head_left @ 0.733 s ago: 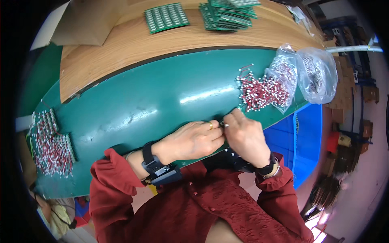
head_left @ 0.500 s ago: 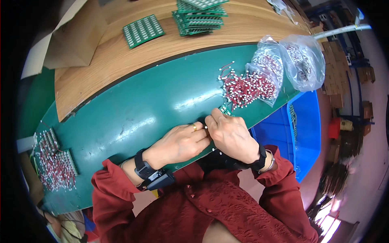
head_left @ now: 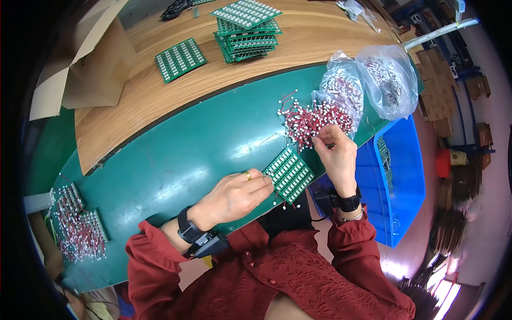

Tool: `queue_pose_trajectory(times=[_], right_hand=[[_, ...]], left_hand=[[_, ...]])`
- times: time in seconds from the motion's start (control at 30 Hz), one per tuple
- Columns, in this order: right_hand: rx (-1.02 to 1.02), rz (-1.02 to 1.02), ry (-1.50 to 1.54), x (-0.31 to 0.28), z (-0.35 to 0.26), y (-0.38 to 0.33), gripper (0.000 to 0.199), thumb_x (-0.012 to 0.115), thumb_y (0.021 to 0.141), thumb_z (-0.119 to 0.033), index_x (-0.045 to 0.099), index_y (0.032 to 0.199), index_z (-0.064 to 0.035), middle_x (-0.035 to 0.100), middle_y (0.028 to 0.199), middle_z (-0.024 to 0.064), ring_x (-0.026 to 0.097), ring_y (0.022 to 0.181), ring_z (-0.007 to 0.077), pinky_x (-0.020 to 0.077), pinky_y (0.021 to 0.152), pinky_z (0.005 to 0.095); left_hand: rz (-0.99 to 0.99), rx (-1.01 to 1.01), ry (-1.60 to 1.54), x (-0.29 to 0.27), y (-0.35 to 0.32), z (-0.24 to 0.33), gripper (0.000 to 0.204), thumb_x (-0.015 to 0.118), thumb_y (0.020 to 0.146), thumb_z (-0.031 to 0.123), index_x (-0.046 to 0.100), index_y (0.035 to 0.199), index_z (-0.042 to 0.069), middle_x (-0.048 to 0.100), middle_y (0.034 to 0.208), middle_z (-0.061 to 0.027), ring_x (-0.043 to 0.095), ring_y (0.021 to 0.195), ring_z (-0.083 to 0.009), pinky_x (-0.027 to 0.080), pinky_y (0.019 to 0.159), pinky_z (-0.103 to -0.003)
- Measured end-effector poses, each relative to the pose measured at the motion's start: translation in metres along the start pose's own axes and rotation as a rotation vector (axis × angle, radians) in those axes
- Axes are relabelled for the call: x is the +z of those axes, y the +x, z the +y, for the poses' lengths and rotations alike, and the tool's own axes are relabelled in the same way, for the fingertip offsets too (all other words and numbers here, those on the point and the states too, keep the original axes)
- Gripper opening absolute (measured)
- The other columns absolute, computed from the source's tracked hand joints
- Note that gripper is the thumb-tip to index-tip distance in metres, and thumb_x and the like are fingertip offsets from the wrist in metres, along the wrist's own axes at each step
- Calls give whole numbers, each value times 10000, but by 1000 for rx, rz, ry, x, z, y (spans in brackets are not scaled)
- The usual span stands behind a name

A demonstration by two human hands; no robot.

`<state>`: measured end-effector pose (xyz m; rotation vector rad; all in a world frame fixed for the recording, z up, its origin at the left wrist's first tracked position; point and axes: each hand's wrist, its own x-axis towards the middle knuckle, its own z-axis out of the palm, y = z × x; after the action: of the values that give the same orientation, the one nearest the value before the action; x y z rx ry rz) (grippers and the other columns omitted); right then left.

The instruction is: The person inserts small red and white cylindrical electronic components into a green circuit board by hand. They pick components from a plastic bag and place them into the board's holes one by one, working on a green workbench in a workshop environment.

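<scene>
A green circuit board (head_left: 290, 175) with rows of white connectors lies tilted near the front edge of the green mat. My left hand (head_left: 237, 193) grips its left edge, fingers closed together. A few short red wires with white plugs stick out from the board's near side. My right hand (head_left: 337, 157) is at the near edge of a heap of red wires (head_left: 305, 124) with white plugs. Its thumb and fingers are drawn into a pinch; whatever lies between them is too small to make out.
Wires spill from a clear plastic bag (head_left: 341, 85), beside another bag (head_left: 388, 80). A blue bin (head_left: 397, 176) stands at right. Behind are a stack of boards (head_left: 246, 40), a single board (head_left: 180, 59) and a cardboard box (head_left: 98, 72). Wired boards (head_left: 80, 224) lie far left.
My right hand has left my left hand and moved up and right to the wire heap. The board, mostly covered before, now shows beside my left hand. The view has shifted slightly.
</scene>
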<state>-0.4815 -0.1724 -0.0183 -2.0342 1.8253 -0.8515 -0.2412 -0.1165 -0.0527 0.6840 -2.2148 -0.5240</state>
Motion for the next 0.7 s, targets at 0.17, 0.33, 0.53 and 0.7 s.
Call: queue_pose_trajectory(times=[0.17, 0.33, 0.53, 0.7], right_hand=[[52, -7, -113, 1, 2, -3, 114, 649, 754, -49, 606, 856, -22, 652, 708, 122, 656, 648, 256, 497, 586, 353], [122, 0, -25, -2, 8, -7, 119, 645, 746, -52, 652, 854, -2, 668, 699, 118, 652, 601, 198, 502, 573, 311], [391, -208, 377, -8, 14, 2, 148, 626, 764, -45, 660, 874, 48, 658, 644, 52, 617, 590, 75, 484, 563, 221], [406, -282, 431, -13, 7, 0, 116, 593, 759, -2, 648, 851, 43, 647, 664, 45, 623, 599, 86, 483, 537, 216]], left_hand=[[-23, -20, -11, 0, -2, -1, 269, 619, 660, -26, 660, 924, 2, 645, 965, -92, 623, 861, -228, 545, 691, -316], [-26, -18, -8, 0, -3, 0, 279, 620, 658, -25, 658, 933, -1, 645, 963, -97, 623, 862, -233, 544, 690, -321], [-15, -8, -31, -1, -1, -1, 266, 628, 662, -16, 660, 925, -4, 647, 959, -99, 624, 852, -239, 543, 685, -323], [-17, -14, -14, -1, -1, -2, 252, 633, 661, -12, 661, 911, -2, 645, 947, -96, 626, 845, -239, 544, 684, -319]])
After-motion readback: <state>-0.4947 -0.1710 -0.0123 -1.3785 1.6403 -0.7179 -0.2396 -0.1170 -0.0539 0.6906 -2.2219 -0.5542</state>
